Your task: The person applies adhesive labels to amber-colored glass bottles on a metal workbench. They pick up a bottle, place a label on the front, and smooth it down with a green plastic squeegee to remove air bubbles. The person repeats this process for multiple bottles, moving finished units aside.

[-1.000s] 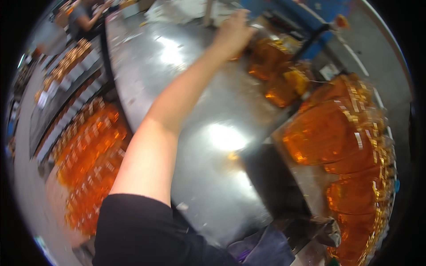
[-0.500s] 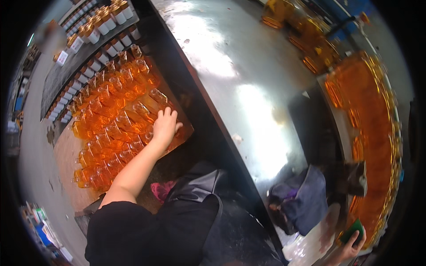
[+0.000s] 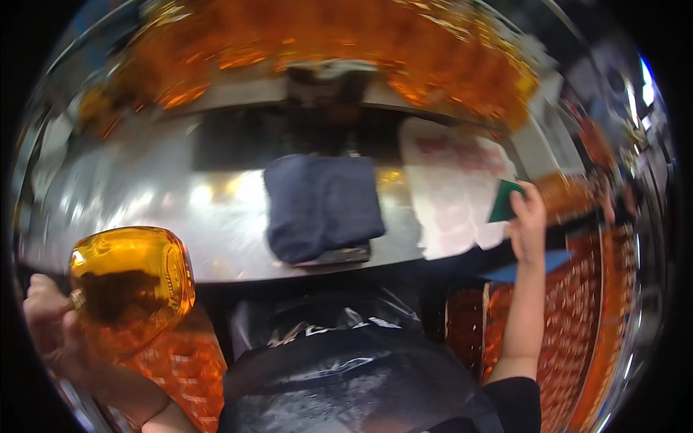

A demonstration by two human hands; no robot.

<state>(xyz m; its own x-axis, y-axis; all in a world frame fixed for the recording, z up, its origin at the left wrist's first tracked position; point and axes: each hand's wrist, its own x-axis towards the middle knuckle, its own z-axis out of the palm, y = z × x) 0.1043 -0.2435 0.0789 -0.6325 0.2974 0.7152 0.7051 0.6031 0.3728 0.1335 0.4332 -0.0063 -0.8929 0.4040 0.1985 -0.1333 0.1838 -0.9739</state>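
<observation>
At the left, my left hand [image 3: 54, 317] is closed around an amber glass bottle [image 3: 137, 274]. The bottle is tilted, its broad base turned up toward me, and its neck is hidden at the hand. On the right, my right hand [image 3: 530, 216] pinches a flat dark green pad [image 3: 504, 201], which looks like a scouring pad. That pad is over the right edge of a whitish sheet [image 3: 447, 195] with reddish marks. Between the hands, a dark blue cloth [image 3: 323, 206] is draped over a block on the metal bench.
The metal bench [image 3: 224, 263] runs across in front of me. Along its far side stands a long, blurred row of amber bottles [image 3: 325, 36]. More bottles [image 3: 184, 375] are packed low at the left, and others [image 3: 548, 325] fill the lower right beside a blue sheet [image 3: 530, 265].
My view has swung from the bottle rows at the left to the bench. My left hand, reaching among the bottles before, now holds one over the bench's left side. The right hand keeps the green pad.
</observation>
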